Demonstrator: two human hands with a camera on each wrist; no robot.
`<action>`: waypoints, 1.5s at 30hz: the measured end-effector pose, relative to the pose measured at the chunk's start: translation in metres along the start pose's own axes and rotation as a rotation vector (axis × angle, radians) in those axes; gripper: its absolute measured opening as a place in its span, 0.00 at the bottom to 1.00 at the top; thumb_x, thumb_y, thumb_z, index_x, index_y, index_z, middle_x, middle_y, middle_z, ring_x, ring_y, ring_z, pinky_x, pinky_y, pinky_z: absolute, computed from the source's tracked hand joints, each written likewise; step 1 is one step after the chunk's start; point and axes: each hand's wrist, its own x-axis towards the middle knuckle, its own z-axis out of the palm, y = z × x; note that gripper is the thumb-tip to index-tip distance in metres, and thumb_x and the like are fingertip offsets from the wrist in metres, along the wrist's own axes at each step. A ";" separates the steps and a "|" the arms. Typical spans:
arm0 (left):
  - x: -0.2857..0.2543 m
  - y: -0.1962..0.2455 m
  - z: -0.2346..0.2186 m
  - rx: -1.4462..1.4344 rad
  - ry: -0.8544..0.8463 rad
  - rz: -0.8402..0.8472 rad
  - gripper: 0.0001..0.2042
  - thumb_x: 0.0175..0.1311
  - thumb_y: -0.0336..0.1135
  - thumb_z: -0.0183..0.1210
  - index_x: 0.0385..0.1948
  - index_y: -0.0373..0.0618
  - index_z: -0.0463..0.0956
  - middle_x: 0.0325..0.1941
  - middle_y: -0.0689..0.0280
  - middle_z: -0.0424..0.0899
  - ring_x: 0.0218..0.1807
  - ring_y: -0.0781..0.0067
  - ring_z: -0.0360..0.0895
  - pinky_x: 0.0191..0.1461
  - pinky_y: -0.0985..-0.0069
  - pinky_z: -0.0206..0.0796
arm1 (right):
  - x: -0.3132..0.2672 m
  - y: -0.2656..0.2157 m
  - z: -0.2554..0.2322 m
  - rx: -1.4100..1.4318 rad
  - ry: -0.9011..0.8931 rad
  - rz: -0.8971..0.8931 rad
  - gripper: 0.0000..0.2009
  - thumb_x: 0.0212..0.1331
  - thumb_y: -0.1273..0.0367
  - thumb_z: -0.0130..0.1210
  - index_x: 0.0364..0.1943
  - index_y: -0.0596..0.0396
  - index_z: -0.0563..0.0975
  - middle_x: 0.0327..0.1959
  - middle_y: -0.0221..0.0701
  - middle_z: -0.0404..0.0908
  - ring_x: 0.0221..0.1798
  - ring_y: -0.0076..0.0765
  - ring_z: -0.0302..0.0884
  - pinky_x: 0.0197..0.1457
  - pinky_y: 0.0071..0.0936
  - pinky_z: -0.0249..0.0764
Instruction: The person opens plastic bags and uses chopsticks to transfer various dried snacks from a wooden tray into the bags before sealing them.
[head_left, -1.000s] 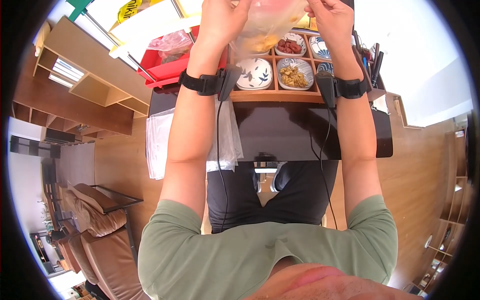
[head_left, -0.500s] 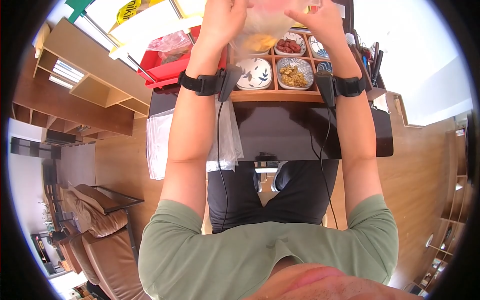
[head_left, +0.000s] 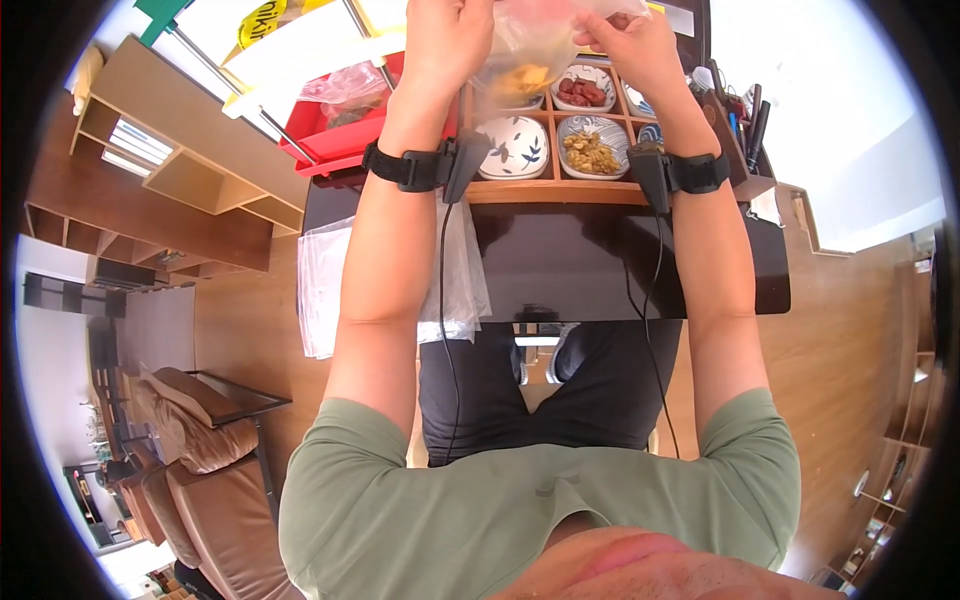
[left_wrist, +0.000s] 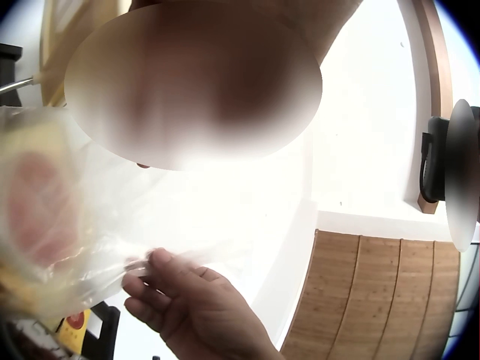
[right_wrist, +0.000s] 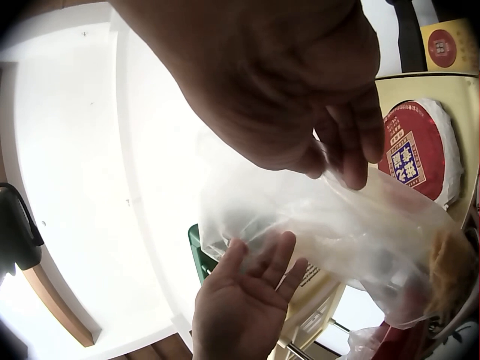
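A clear plastic bag [head_left: 530, 45] is held up between both hands, over the back of a divided wooden tray [head_left: 553, 150]. My left hand [head_left: 445, 45] holds the bag on its left side; in the right wrist view its fingers overlap the film. My right hand [left_wrist: 199, 307] pinches the film between thumb and fingertips at the bag's other side. Yellow-orange pieces [head_left: 525, 80] show through the bag's lower part. In the tray sit patterned bowls, one with dried red dates [head_left: 582, 93], one with walnut kernels [head_left: 590, 153], and a leaf-patterned bowl [head_left: 515, 140].
A red bin [head_left: 340, 145] with a bagged item stands left of the tray. Flat plastic bags [head_left: 330, 270] lie at the table's front left. A pen holder [head_left: 745, 165] stands at the right. A round red package [right_wrist: 412, 150] is behind the bag.
My right hand has moved inward along the bag; its thumb, spread apart half a second ago, now meets the fingers on the film. The left hand stays nearly in place.
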 end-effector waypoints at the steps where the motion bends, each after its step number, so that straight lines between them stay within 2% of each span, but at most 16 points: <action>1: 0.000 0.000 0.000 -0.005 0.000 -0.003 0.08 0.75 0.30 0.51 0.46 0.34 0.75 0.39 0.60 0.84 0.41 0.71 0.83 0.47 0.74 0.75 | 0.000 -0.001 0.001 0.051 0.009 -0.021 0.10 0.60 0.71 0.59 0.40 0.66 0.83 0.27 0.36 0.86 0.29 0.28 0.84 0.33 0.27 0.78; 8: 0.001 -0.004 0.001 -0.057 0.008 0.072 0.07 0.75 0.29 0.52 0.46 0.35 0.75 0.39 0.61 0.84 0.41 0.74 0.81 0.45 0.76 0.74 | -0.002 -0.002 0.005 0.129 0.025 0.016 0.13 0.60 0.71 0.60 0.45 0.66 0.82 0.31 0.36 0.87 0.31 0.28 0.85 0.35 0.27 0.78; 10: -0.003 -0.009 -0.001 0.060 -0.053 -0.034 0.07 0.75 0.29 0.53 0.45 0.36 0.76 0.37 0.63 0.83 0.39 0.76 0.80 0.43 0.77 0.72 | -0.003 -0.007 0.001 -0.119 -0.067 -0.088 0.14 0.58 0.71 0.60 0.47 0.62 0.83 0.32 0.37 0.87 0.32 0.30 0.85 0.37 0.28 0.79; 14: -0.003 -0.003 -0.001 0.056 -0.059 -0.026 0.06 0.74 0.29 0.54 0.44 0.37 0.76 0.35 0.65 0.82 0.36 0.77 0.78 0.40 0.77 0.71 | -0.002 0.003 0.002 -0.108 -0.131 -0.078 0.14 0.57 0.70 0.61 0.47 0.59 0.83 0.34 0.38 0.87 0.33 0.32 0.85 0.38 0.30 0.79; 17: -0.003 -0.001 0.001 0.026 -0.032 -0.031 0.06 0.73 0.28 0.55 0.44 0.37 0.76 0.34 0.65 0.82 0.36 0.77 0.78 0.40 0.76 0.71 | -0.003 -0.005 0.003 -0.095 -0.131 0.063 0.13 0.58 0.70 0.60 0.46 0.60 0.83 0.32 0.38 0.87 0.33 0.33 0.85 0.38 0.31 0.79; 19: -0.004 -0.011 0.002 0.044 -0.079 -0.029 0.06 0.70 0.27 0.56 0.43 0.35 0.76 0.33 0.63 0.83 0.34 0.74 0.80 0.39 0.75 0.71 | -0.004 0.003 0.008 -0.109 -0.060 -0.149 0.12 0.59 0.70 0.59 0.44 0.61 0.83 0.28 0.38 0.87 0.31 0.33 0.85 0.36 0.31 0.79; 20: -0.004 -0.008 0.000 0.044 -0.079 -0.027 0.06 0.70 0.27 0.56 0.43 0.35 0.76 0.33 0.63 0.83 0.34 0.74 0.80 0.39 0.75 0.71 | -0.003 0.015 0.010 -0.109 -0.058 -0.151 0.12 0.59 0.70 0.59 0.44 0.61 0.83 0.28 0.38 0.87 0.31 0.33 0.85 0.36 0.31 0.79; 22: -0.004 0.001 -0.004 0.398 -0.104 -0.135 0.06 0.68 0.25 0.55 0.42 0.34 0.77 0.33 0.60 0.84 0.34 0.69 0.82 0.38 0.73 0.72 | -0.001 0.046 0.010 -0.326 -0.179 0.129 0.17 0.66 0.56 0.60 0.44 0.56 0.86 0.32 0.34 0.89 0.35 0.31 0.88 0.43 0.29 0.81; 26: -0.004 0.006 -0.002 0.231 -0.028 -0.064 0.06 0.67 0.24 0.55 0.42 0.34 0.78 0.32 0.58 0.85 0.34 0.66 0.83 0.38 0.71 0.73 | -0.003 0.051 0.012 -0.337 -0.178 0.071 0.20 0.66 0.53 0.59 0.45 0.57 0.86 0.33 0.32 0.90 0.35 0.26 0.87 0.43 0.26 0.80; 28: -0.004 0.002 -0.004 0.211 -0.018 -0.060 0.07 0.69 0.24 0.54 0.43 0.34 0.78 0.34 0.58 0.85 0.36 0.66 0.84 0.40 0.71 0.74 | -0.005 0.057 0.018 -0.178 -0.126 0.065 0.20 0.65 0.52 0.59 0.46 0.55 0.85 0.34 0.33 0.90 0.36 0.26 0.88 0.43 0.25 0.80; 29: -0.004 0.001 -0.003 0.211 -0.019 -0.060 0.07 0.69 0.24 0.54 0.43 0.34 0.78 0.34 0.58 0.85 0.36 0.66 0.84 0.40 0.71 0.74 | -0.005 0.044 0.016 -0.178 -0.126 0.066 0.20 0.65 0.52 0.59 0.46 0.55 0.85 0.34 0.33 0.90 0.36 0.26 0.88 0.43 0.25 0.80; 31: -0.004 0.000 -0.002 0.153 -0.016 -0.036 0.07 0.69 0.24 0.54 0.44 0.35 0.78 0.35 0.58 0.85 0.38 0.65 0.84 0.42 0.71 0.74 | -0.004 0.008 0.010 -0.085 -0.089 0.038 0.11 0.60 0.70 0.59 0.44 0.62 0.83 0.26 0.37 0.86 0.31 0.33 0.85 0.35 0.31 0.79; 37: -0.002 -0.003 -0.001 0.189 -0.063 0.131 0.07 0.70 0.24 0.53 0.44 0.34 0.79 0.41 0.55 0.85 0.47 0.63 0.83 0.50 0.69 0.73 | 0.000 0.012 0.012 -0.088 -0.085 -0.020 0.07 0.62 0.70 0.59 0.34 0.61 0.82 0.26 0.38 0.84 0.31 0.36 0.85 0.34 0.32 0.77; 41: -0.005 -0.008 -0.001 0.119 -0.123 0.118 0.08 0.68 0.24 0.54 0.43 0.34 0.79 0.42 0.52 0.84 0.49 0.61 0.82 0.51 0.68 0.73 | -0.006 0.009 0.011 -0.129 -0.068 0.016 0.07 0.61 0.69 0.59 0.30 0.59 0.81 0.26 0.39 0.83 0.31 0.40 0.85 0.34 0.34 0.77; 43: -0.005 -0.006 -0.003 0.299 -0.161 0.172 0.08 0.66 0.24 0.55 0.43 0.33 0.79 0.42 0.51 0.84 0.50 0.56 0.82 0.53 0.67 0.73 | -0.004 0.025 0.013 -0.310 -0.048 -0.242 0.07 0.59 0.68 0.60 0.30 0.59 0.81 0.27 0.39 0.84 0.32 0.44 0.85 0.34 0.38 0.77; 45: -0.005 -0.007 -0.003 0.296 -0.148 0.183 0.08 0.65 0.25 0.56 0.43 0.34 0.80 0.42 0.50 0.84 0.50 0.54 0.82 0.54 0.65 0.73 | -0.003 0.023 0.012 -0.391 -0.061 -0.241 0.07 0.57 0.68 0.61 0.29 0.58 0.81 0.27 0.39 0.84 0.32 0.44 0.85 0.35 0.39 0.77</action>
